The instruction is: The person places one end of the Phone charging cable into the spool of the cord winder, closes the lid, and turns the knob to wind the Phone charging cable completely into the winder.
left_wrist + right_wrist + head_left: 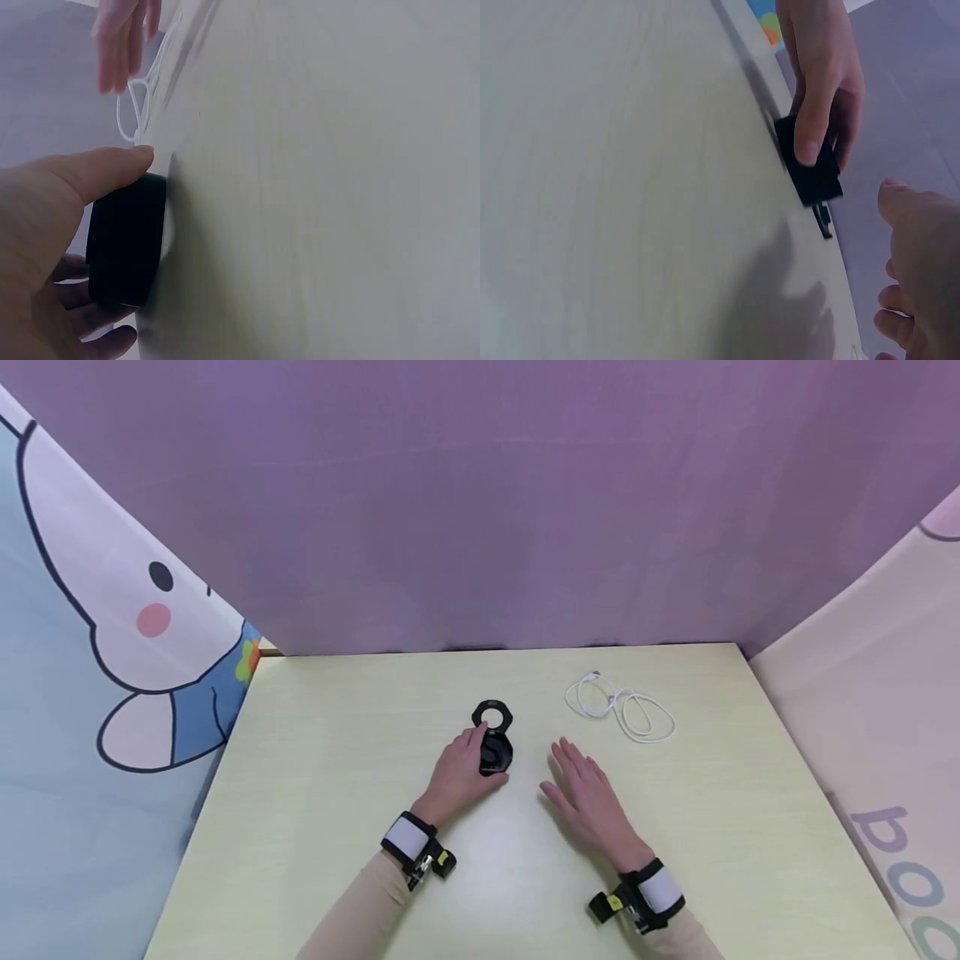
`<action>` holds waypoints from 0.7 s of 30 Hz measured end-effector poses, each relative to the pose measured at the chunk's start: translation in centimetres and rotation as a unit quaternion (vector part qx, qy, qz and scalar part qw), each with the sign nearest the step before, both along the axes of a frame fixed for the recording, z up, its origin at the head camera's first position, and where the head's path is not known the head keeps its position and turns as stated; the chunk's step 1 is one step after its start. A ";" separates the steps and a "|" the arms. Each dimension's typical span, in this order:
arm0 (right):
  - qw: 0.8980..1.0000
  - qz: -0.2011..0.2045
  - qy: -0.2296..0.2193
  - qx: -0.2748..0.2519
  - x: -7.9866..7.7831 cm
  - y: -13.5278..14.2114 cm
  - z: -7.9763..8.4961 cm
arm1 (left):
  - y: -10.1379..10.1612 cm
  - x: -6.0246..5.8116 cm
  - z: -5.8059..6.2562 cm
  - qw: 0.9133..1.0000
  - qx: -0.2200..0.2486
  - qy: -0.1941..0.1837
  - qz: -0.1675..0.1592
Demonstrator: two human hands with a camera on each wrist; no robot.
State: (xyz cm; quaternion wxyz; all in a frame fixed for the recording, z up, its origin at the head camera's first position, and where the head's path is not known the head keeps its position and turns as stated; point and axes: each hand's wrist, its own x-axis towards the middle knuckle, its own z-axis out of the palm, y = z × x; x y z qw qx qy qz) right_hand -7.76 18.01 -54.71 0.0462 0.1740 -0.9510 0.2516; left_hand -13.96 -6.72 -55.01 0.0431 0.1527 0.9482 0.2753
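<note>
A small black octagonal case (497, 755) lies on the pale table with its ring-shaped lid (507, 717) swung open on the far side. My left hand (459, 774) holds the case from the left, the thumb along its near side and the fingers on the opposite side. In the left wrist view the dark side of the case (126, 240) shows between thumb and fingers. To the right, apart from the case, my right hand (592, 802) hovers over the table with fingers extended, holding nothing.
A loosely coiled white cable (622, 695) lies on the table (360, 710) beyond my right hand. A purple curtain (480, 510) hangs behind the far edge, and printed cloths (67, 827) hang at the left and right sides.
</note>
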 end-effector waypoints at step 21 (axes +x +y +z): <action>0.993 -0.026 0.056 -0.096 -3.0 -3.9 0.6 | 3.7 0.8 -0.6 0.998 0.006 0.060 0.020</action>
